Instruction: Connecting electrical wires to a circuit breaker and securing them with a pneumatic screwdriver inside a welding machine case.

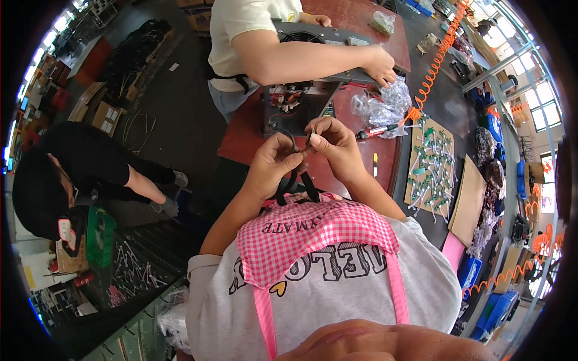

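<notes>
My left hand [274, 163] and my right hand [335, 146] meet in front of my chest, over the near edge of the dark red tabletop [244, 139]. Both are closed, with thumbs and fingertips pinching a black cable [293, 179]. Part of it loops up between the hands, and dark lengths hang below toward my pink checked apron. The cable's end is too small to make out in my fingers. Just beyond my hands stands a dark metal housing [328, 99], its inside showing wires and small parts.
Across the table a co-worker's arm [313, 60] reaches over the housing toward clear plastic bags [385, 105]. A red-handled tool [378, 130] and a yellow-and-black marker-like object [375, 164] lie right. Farther right, cardboard [431, 168] holds green-and-white wired parts. Another person [90, 174] bends at left.
</notes>
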Tool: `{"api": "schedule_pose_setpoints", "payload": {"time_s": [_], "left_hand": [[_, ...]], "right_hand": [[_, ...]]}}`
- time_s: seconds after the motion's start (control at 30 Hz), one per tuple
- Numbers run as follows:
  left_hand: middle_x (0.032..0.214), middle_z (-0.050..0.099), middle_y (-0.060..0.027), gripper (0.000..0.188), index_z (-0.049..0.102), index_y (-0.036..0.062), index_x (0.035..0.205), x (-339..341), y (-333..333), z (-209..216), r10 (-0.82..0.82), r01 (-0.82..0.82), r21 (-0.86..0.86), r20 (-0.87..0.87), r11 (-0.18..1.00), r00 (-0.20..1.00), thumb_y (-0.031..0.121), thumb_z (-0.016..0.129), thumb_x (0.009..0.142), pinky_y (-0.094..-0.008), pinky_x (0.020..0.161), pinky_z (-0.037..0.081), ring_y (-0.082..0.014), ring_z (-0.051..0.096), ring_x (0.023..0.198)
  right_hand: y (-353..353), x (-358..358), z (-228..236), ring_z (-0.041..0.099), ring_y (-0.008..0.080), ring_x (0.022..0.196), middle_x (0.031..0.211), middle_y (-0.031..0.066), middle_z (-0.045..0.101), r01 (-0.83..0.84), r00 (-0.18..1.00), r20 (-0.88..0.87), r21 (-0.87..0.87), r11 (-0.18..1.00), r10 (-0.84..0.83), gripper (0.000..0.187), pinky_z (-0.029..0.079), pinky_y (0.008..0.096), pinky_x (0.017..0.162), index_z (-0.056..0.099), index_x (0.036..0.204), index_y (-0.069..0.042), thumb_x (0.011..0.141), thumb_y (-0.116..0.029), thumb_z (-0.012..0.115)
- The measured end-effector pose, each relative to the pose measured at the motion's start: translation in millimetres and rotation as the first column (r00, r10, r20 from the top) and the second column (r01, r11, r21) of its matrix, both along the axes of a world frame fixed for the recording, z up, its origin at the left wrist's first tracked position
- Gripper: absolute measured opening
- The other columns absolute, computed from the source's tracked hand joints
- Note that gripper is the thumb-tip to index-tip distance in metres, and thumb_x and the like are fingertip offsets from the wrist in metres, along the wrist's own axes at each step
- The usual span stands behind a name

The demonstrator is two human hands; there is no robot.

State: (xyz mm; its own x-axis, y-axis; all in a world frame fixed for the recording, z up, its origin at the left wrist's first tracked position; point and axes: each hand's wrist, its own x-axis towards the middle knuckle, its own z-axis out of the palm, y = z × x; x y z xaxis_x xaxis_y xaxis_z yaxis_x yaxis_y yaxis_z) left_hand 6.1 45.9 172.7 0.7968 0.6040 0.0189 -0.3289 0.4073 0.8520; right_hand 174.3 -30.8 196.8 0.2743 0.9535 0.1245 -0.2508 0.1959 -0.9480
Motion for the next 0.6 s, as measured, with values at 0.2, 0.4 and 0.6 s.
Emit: {"api": "schedule_pose_setpoints", "payload": {"time_s": [0.2,0.4,0.6], "left_hand": [[0.090,0.065,-0.0069,0.016,0.052,0.0043,0.099,53,-20,18,-0.112,0.107,-0.062,-0.084,0.992,0.990,0.012,0.065,0.093,-0.0319,0.073,0.055,-0.0181,0.065,0.078],[0.093,0.063,-0.0068,0.016,0.051,0.0049,0.101,109,-46,25,-0.107,0.092,-0.188,-0.073,0.978,0.992,0.012,0.063,0.094,-0.0333,0.074,0.054,-0.0185,0.064,0.079],[0.094,0.063,-0.0080,0.015,0.050,0.0062,0.101,149,-68,32,0.082,-0.085,-0.040,-0.069,0.996,0.994,0.013,0.062,0.095,-0.0353,0.077,0.056,-0.0196,0.065,0.082]], "right_hand": [[-18,52,-1,0.060,0.0121,0.090,0.114,0.0130,0.060,0.031,0.999,-0.023,0.174,0.984,-0.028,0.017,0.050,0.0282,0.081,0.056,0.092,-0.004,0.089,-0.013,0.071],[-33,110,-13,0.062,0.0143,0.080,0.094,0.0103,0.064,-0.096,0.955,-0.259,0.196,0.976,0.146,0.022,0.051,0.0279,0.073,0.052,0.094,-0.007,0.090,-0.016,0.071],[-37,142,-10,0.061,0.0146,0.067,0.087,0.0095,0.064,-0.096,0.943,-0.311,0.087,0.992,0.119,0.023,0.049,0.0247,0.061,0.050,0.094,-0.006,0.091,-0.018,0.070]]}}
